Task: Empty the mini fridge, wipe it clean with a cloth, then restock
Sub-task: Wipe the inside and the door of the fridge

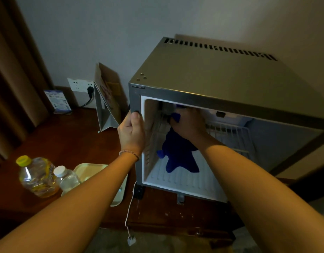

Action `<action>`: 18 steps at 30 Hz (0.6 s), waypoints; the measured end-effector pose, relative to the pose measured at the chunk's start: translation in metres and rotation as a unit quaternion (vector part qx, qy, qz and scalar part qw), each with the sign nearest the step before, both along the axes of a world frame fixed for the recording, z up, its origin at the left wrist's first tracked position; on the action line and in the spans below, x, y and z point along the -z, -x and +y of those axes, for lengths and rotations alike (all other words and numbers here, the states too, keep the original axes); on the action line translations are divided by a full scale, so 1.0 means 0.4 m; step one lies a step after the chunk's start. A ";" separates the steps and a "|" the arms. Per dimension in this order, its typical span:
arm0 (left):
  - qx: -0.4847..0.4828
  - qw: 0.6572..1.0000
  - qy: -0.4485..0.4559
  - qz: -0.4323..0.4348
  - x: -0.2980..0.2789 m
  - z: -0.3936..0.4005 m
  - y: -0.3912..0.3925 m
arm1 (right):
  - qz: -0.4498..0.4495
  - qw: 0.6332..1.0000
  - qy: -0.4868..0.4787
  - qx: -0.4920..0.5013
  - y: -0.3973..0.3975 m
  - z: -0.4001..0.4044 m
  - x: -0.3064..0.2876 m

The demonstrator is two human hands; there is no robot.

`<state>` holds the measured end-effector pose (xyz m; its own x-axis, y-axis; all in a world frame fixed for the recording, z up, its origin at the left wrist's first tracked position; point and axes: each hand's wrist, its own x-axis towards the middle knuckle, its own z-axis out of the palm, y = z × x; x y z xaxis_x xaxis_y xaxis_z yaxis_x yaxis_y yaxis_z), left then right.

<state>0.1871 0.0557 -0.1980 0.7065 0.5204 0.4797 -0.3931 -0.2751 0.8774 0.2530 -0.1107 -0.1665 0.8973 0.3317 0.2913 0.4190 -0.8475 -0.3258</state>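
Note:
The grey mini fridge (208,77) stands open on a dark wooden table, its white inside lit. My left hand (131,131) grips the fridge's front left edge, thumb on the frame. My right hand (187,123) is inside the upper part of the fridge, holding a blue cloth (179,156) that hangs down toward the white floor. A white wire shelf (228,132) runs across the inside behind my hand. Two bottles stand on the table at the left: a yellow-capped bottle (36,177) and a smaller white-capped bottle (66,178).
A pale tray (88,170) lies on the wooden table (70,141) under my left forearm. A folded card stand (106,99) and a blue-white leaflet holder (58,101) stand by the wall socket (81,85). A white cord (129,214) dangles off the table's front edge. Brown curtain at left.

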 end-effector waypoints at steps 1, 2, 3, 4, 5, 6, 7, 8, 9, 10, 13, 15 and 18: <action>-0.001 1.000 0.000 0.002 -0.001 -0.002 0.001 | -0.003 1.000 -0.006 0.015 0.006 -0.026 0.001; -0.003 1.000 -0.001 0.003 -0.002 -0.002 0.003 | -0.005 0.999 -0.015 0.032 0.012 -0.053 0.004; -0.002 1.000 0.001 0.003 -0.004 -0.003 0.005 | -0.010 0.998 -0.030 0.046 0.018 -0.078 0.008; -0.002 1.000 0.004 0.003 -0.006 -0.004 0.007 | -0.017 0.997 -0.044 0.063 0.025 -0.101 0.011; -0.003 1.000 0.005 0.004 -0.007 -0.004 0.009 | -0.026 0.995 -0.050 0.079 0.032 -0.122 0.015; -0.004 1.000 0.002 0.004 -0.008 -0.004 0.010 | -0.031 0.994 -0.053 0.092 0.038 -0.141 0.016; -0.004 1.000 -0.001 0.005 -0.009 -0.004 0.012 | -0.035 0.993 -0.056 0.101 0.043 -0.160 0.016; -0.004 1.000 -0.002 0.008 -0.009 -0.004 0.012 | -0.039 0.991 -0.058 0.112 0.047 -0.180 0.014; -0.003 1.000 -0.001 0.013 -0.011 -0.003 0.014 | -0.044 0.990 -0.055 0.121 0.051 -0.201 0.011; -0.001 1.000 0.000 0.015 -0.012 -0.004 0.016 | -0.050 0.989 -0.047 0.131 0.056 -0.223 0.007; -0.005 1.000 -0.008 0.009 -0.016 -0.009 0.021 | -0.059 0.983 -0.016 0.173 0.063 -0.300 0.001; -0.006 1.000 -0.013 0.001 -0.017 -0.010 0.022 | -0.052 0.979 -0.019 0.198 0.065 -0.335 0.000; -0.007 1.000 -0.007 0.004 -0.017 -0.010 0.022 | -0.042 0.978 -0.015 0.202 0.064 -0.338 0.002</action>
